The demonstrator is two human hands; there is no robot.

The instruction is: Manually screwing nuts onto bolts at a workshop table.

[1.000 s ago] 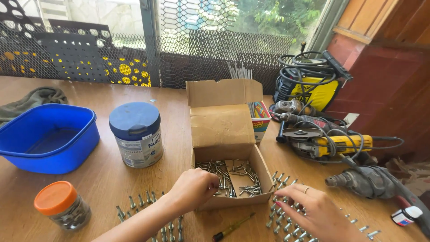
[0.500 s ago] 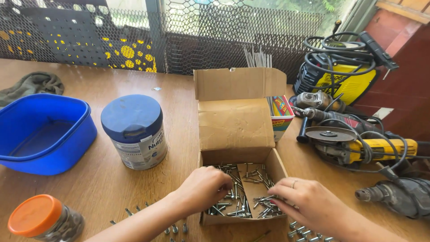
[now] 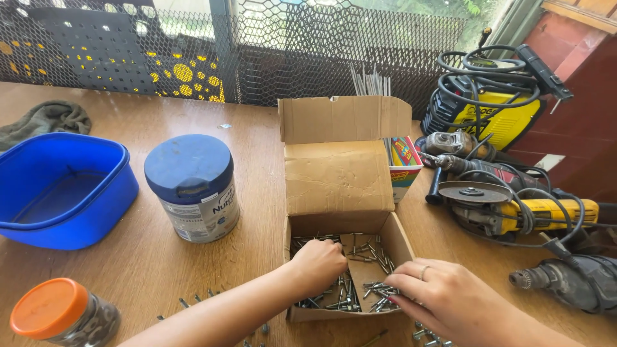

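Head camera looks down on a wooden table [image 3: 257, 173] where both hands work inside an open cardboard box [image 3: 347, 193] of loose screws [image 3: 363, 257]. The left hand [image 3: 319, 265] is curled into the box's left half, fingers closed loosely over screws, though the grip itself is hidden. The right hand [image 3: 443, 299] reaches over the near right rim, fingers narrowed and pinching a small bunch of screws. Doing this well likely means gathering screws in small pinches, tips pointing away from the skin, and lifting straight up past the low cardboard walls. Room is tight to the right, where a yellow angle grinder [image 3: 514, 209] and a drill [image 3: 578, 283] lie close. More open table lies to the left, between the box and the blue-lidded tin [image 3: 193, 186].
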